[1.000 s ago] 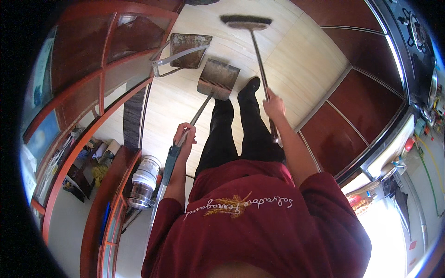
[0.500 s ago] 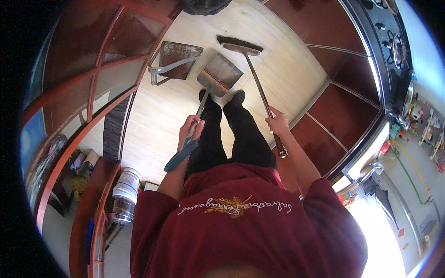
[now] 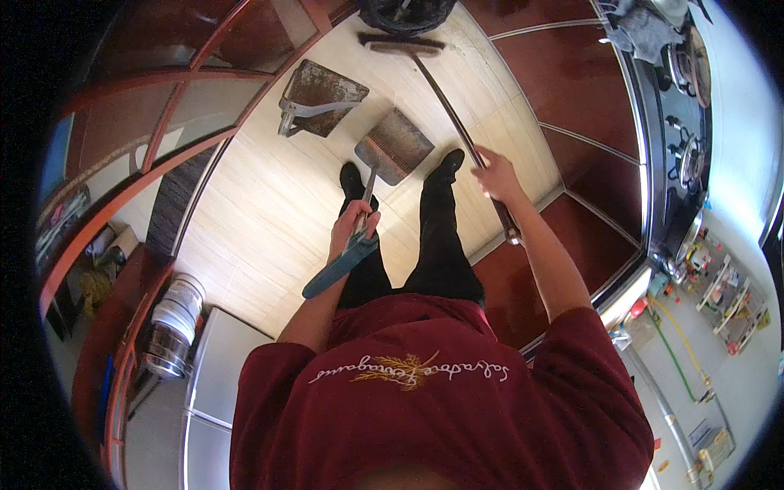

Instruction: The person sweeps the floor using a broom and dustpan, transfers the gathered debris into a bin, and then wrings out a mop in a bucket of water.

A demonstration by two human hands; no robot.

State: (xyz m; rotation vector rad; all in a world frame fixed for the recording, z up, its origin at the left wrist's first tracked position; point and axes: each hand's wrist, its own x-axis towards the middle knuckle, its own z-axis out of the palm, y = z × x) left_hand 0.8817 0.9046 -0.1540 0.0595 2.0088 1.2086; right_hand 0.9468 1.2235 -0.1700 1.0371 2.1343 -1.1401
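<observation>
My left hand (image 3: 355, 230) is wrapped round the handle of a long-handled dustpan (image 3: 400, 137). The handle's teal grip end slants back over my left forearm. The worn grey pan, with a row of reddish teeth, rests on or just above the floor ahead of my feet; I cannot tell which. In my right hand (image 3: 496, 180) is a broom (image 3: 449, 106), gripped near the top of its dark handle. Its wide head with dark bristles is at the far end of the floor, beside a black bag-lined bin (image 3: 404, 15).
A low square piece with a worn dark top and grey bent frame (image 3: 327, 94) stands left of the dustpan. Dark red cabinets (image 3: 563, 77) and a stove (image 3: 686, 151) line the right. On the left are a red-framed glass door (image 3: 163, 122), metal pots (image 3: 171, 327) and a grey fridge-like cabinet (image 3: 224, 367).
The broom head has moved farther ahead, close to the bin, which now shows more. My feet have stepped apart, the right one forward. Both hands keep their holds.
</observation>
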